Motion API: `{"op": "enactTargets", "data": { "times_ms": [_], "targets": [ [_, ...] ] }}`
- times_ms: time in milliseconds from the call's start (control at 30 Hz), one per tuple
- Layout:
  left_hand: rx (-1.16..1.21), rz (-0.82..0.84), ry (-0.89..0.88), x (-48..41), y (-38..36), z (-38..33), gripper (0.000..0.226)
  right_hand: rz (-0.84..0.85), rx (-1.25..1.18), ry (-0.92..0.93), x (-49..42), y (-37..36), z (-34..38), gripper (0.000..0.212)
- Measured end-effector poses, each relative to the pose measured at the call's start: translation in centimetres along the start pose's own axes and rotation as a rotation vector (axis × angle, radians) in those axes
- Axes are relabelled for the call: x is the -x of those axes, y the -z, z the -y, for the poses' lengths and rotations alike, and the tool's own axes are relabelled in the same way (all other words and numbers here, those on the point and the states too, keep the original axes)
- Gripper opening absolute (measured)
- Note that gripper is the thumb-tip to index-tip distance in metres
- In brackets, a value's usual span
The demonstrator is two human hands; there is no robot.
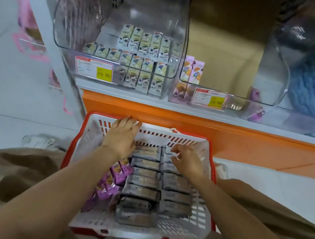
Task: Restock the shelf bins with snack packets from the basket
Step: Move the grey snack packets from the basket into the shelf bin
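While the red-rimmed white plastic basket sat at 6 o'clock, grey foil snack packets filled it in two rows, with clear plastic shelf bins at 12 o'clock. The left hand lay flat on the basket's far wall, grip apart. The right hand curled over the farthest grey packet; whether that grip was clamped could not be told.

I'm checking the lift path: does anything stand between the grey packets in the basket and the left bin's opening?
Nothing visible does: the grey packets lie exposed, and the left bin is open, up beyond the basket.
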State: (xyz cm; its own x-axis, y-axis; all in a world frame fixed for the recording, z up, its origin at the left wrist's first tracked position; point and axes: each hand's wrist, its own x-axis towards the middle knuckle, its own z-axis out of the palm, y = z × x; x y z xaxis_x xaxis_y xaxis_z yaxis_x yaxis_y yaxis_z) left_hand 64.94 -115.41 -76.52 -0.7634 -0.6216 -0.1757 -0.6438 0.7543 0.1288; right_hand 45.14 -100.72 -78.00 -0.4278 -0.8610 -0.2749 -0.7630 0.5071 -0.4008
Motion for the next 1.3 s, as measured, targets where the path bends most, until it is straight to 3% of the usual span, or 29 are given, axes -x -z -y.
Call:
{"op": "enactTargets", "data": {
  "times_ms": [400, 567, 867, 1000, 1167, 1300],
  "targets": [
    [-0.028, -0.091, 0.016, -0.9, -3.3, 0.6, 0.080, 0.071, 0.309, 0.068, -2.3, -4.2, -2.0, 0.037],
    [-0.039, -0.082, 0.032, -0.9, -3.4, 0.3, 0.080, 0.080, 0.386, 0.126, -2.4, -4.5, -1.9, 0.027],
    [0.025, -0.019, 0.058, -0.5, -2.7, 0.2, 0.081, 0.153, 0.506, 0.129, -2.9, -4.5, -1.5, 0.035],
    [0.086, 0.000, 0.059, -0.3, -2.2, 0.1, 0.078, 0.066, 0.310, 0.103, -2.5, -3.4, -1.4, 0.027],
    [0.287, -0.025, 0.076, 0.2, -1.3, -0.2, 0.060, -0.063, -0.117, 0.131, -2.0, -0.8, 0.1, 0.051],
    [0.454, -0.017, 0.130, 1.2, 0.9, -0.8, 0.037, -0.133, -0.552, 0.095, -1.0, 1.6, 3.2, 0.030]
  ]
}}
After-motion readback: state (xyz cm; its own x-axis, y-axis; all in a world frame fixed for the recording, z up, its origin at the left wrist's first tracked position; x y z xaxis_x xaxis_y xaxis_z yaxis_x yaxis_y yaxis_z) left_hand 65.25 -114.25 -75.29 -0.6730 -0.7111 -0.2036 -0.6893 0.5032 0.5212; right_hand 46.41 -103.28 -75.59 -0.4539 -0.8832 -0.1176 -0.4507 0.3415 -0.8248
